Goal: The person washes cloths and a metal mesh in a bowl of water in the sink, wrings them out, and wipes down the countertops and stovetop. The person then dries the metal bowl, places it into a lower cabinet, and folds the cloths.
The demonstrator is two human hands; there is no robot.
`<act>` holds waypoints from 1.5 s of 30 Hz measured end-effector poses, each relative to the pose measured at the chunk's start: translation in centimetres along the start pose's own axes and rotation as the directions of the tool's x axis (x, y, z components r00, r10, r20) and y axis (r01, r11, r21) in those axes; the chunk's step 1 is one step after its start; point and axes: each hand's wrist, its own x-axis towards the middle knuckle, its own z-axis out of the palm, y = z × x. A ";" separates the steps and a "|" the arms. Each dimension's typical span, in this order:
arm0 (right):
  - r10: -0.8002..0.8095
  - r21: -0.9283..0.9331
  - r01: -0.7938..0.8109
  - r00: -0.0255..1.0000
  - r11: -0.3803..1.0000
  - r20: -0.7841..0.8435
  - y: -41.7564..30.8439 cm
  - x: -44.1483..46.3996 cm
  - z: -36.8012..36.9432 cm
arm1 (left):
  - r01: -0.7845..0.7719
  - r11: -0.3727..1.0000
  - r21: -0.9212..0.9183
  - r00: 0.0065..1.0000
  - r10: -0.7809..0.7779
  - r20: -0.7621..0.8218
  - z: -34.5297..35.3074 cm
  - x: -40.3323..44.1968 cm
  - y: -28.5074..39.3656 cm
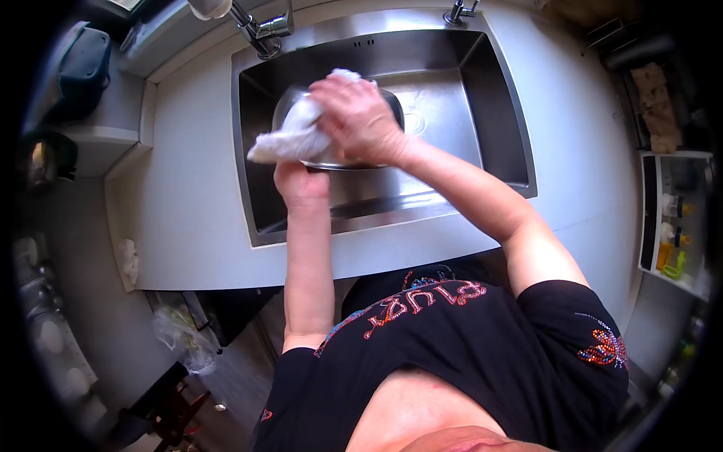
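Observation:
Over the steel sink, a round metal pan or bowl shows partly behind a white cloth. My right hand presses the cloth against it, fingers bent over the cloth and slightly blurred. At the near left side of the pan is my left hand, its fingers hidden under the cloth and pan. The pan's dark far right edge shows beyond my right hand.
A chrome faucet rises behind the sink at the left, and a smaller tap at the back right. White countertop surrounds the sink. A rack with bottles stands far right; a plastic bag hangs lower left.

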 end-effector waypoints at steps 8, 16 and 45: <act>0.631 0.179 -0.614 0.773 0.769 -0.061 10.4 -6.9 -1.9 | -0.093 0.994 0.053 0.946 0.105 -0.307 -1.4 0.1 2.6; 0.782 0.712 -0.592 0.616 0.378 0.098 15.4 -7.5 -17.1 | 0.072 0.996 0.060 0.976 -0.082 0.201 -7.0 1.3 3.3; 0.202 -0.148 -0.140 0.773 0.979 0.601 -5.9 -11.1 -5.6 | 0.155 0.973 0.172 0.964 -0.187 0.191 -4.9 -0.2 4.1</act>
